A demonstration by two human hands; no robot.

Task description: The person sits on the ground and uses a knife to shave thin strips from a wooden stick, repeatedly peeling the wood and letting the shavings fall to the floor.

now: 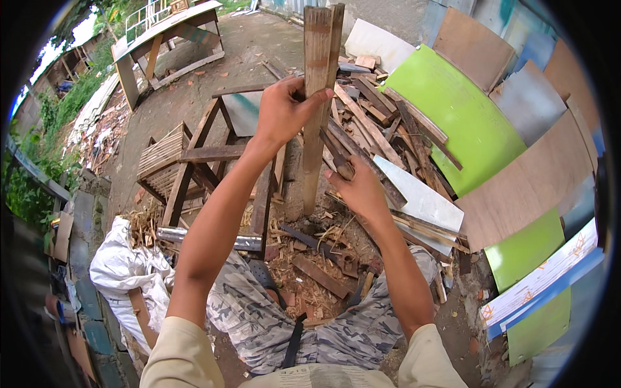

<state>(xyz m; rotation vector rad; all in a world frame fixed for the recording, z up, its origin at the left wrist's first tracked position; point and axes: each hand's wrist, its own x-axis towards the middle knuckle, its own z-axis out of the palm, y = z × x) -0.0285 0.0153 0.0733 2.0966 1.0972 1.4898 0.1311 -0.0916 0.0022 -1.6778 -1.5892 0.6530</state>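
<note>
My left hand (pixel 283 111) is closed around a long wooden slat (pixel 315 97), which I hold upright; its lower end comes down near a stump-like chopping block (pixel 292 187) among the chips on the ground. My right hand (pixel 361 191) grips the handle of what looks like a machete (pixel 331 150), though the blade is partly lost against the wood behind it, so I can't be sure of its shape. The blade lies just beside the slat's right edge.

Behind the slat a heap of scrap wood strips (pixel 381 116) crowds up close on the right, and past that lean a bright green panel (pixel 462 116) and brown plywood sheets (pixel 530 184). To the left of the block stands a dark wooden trestle (pixel 207 155), with a white sack (pixel 116 268) lying at its near corner. Wood chips (pixel 304 278) litter the ground between my knees.
</note>
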